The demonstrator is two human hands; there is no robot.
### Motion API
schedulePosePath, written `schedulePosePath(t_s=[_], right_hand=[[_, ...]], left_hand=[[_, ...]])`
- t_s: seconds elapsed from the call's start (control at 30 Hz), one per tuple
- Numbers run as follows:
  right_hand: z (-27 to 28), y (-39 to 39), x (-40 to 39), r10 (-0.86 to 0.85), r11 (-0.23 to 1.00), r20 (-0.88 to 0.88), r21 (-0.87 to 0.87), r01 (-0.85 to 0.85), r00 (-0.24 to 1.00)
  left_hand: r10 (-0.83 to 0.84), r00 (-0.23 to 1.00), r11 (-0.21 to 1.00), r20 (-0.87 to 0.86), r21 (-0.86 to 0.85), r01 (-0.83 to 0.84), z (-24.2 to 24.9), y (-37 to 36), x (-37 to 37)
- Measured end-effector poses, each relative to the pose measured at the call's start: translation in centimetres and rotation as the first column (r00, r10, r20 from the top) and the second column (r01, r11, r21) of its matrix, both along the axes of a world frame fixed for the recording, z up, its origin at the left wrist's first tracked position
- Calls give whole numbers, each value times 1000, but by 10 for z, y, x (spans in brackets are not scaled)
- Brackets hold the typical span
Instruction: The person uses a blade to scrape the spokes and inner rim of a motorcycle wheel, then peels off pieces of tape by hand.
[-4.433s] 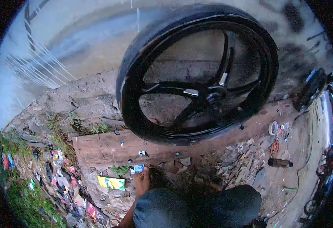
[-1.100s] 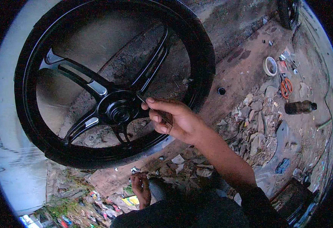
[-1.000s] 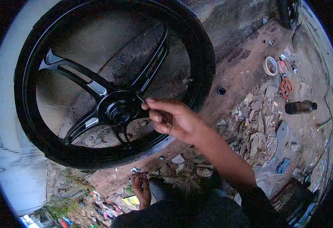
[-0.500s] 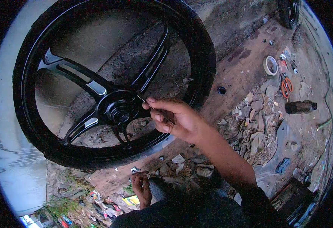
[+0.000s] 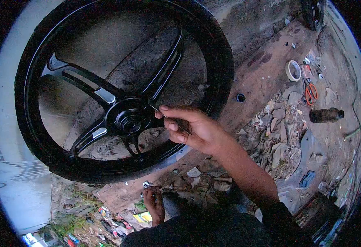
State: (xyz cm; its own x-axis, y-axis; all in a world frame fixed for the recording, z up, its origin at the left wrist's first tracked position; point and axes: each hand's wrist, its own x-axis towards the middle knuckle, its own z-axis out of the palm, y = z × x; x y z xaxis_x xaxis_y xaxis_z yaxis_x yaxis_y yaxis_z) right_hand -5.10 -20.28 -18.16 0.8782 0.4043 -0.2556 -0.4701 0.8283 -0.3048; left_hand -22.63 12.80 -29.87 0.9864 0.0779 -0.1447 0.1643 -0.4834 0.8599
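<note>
A black motorcycle wheel (image 5: 213, 61) with several spokes and pale panels stands before me. My right hand (image 5: 193, 129) reaches to its centre, thumb and fingers pinched on a thin, slender tool (image 5: 154, 108) whose tip meets a spoke root by the hub (image 5: 129, 120). Most of that tool is hidden behind my fingers, and its kind does not show. Low down, beside my knee, my left hand (image 5: 155, 208) is small in view with its fingers curled; I cannot tell what is in them.
On the ground to the right lie a roll of tape (image 5: 293, 71), orange-handled scissors (image 5: 311, 94) and a dark bottle (image 5: 327, 115). Stones and scraps (image 5: 277, 136) cover the dirt nearby. A pale panel (image 5: 19, 177) stands at left; another tyre (image 5: 312, 14) shows at top right.
My left hand has shifted slightly and its fingers have changed position. My right hand stays at the hub, the tool's rear end now less visible.
</note>
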Motion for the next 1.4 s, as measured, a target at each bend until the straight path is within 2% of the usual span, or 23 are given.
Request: schedulePosePath(t_s=[0.2,0.3,0.8,0.9,1.1,1.4], right_hand=[[4,-1,1,-2,1000,-35,-8,2,999],[-3,0,1,-4,1000,41,24,3,999],[-4,12,-3,-103,991,136,-77,114,985],[-7,15,-4,-123,984,182,-104,144,976],[-10,23,-4,-124,933,256,-299,200,959],[-4,27,-8,-166,904,290,-338,263,943]], left_hand=[[-18,1000,1000,-2,22,18,-3,3,-1],[-18,1000,999,-8,49,18,-5,5,-1],[-61,998,998,26,9,61,-5,6,-2],[-36,999,999,6,-10,36,-7,7,-2],[-48,999,998,12,34,48,-3,5,-2],[-31,999,999,-23,32,32,1,2,-1]])
